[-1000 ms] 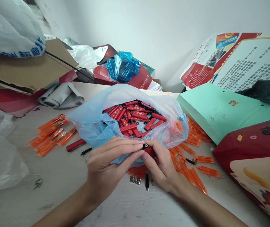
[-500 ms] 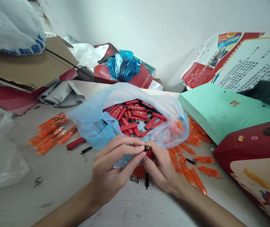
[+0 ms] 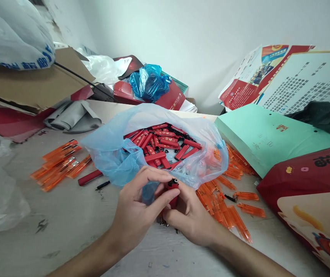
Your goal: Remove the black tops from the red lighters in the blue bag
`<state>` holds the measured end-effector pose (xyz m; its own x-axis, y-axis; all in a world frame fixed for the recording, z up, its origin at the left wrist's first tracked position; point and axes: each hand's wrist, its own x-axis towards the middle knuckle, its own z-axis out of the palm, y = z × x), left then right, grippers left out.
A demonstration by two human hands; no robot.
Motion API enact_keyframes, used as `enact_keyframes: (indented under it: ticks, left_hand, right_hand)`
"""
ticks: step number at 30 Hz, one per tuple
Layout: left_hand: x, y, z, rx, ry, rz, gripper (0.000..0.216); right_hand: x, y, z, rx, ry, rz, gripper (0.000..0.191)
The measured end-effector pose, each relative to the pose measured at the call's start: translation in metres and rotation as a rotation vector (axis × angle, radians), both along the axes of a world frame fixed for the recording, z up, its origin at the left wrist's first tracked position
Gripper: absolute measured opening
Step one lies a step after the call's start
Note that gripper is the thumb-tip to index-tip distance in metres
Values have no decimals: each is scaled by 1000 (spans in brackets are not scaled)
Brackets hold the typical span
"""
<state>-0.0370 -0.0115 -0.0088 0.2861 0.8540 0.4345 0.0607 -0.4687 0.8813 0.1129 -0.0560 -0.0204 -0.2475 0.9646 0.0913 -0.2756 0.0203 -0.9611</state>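
A red lighter (image 3: 173,185) with a black top stands upright between my hands, without a metal hood on its upper end. My left hand (image 3: 141,204) pinches its top end between thumb and fingers. Lower down, my right hand (image 3: 188,211) wraps round the lighter's body, which it partly hides. Just behind my hands, an open blue plastic bag (image 3: 109,154) holds many red lighter pieces (image 3: 156,156). Small metal parts (image 3: 162,222) lie on the table under my hands, mostly covered by them.
Clear orange lighter bodies (image 3: 219,207) are heaped right of the bag, with another pile (image 3: 61,165) at the left. A red tube-shaped piece (image 3: 90,177) and a small black part (image 3: 102,185) lie between. A red printed bag (image 3: 312,192) and a green folder (image 3: 268,134) border the right.
The lighter has tilted more upright and shifted slightly left, so more of its red side shows. My right hand has come slightly lower. The view has shifted a little.
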Motion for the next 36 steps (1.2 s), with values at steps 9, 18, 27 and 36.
enact_keyframes:
  ticks: [9,18,27,36]
  left_hand:
    - [0,0,-4,-127,-46,-117,21]
    - [4,1,0,-243,-129,-136,12]
    - [5,-4,-6,-254,-142,-145,15]
    - [-1,-5,4,-129,-116,29,21]
  right_hand:
    - [-3,1,7,-116,119,49,22]
    - [-10,0,12,-98,131,46,29]
    - [-9,-1,11,-79,14,38,30]
    - [1,2,19,-188,121,90,26]
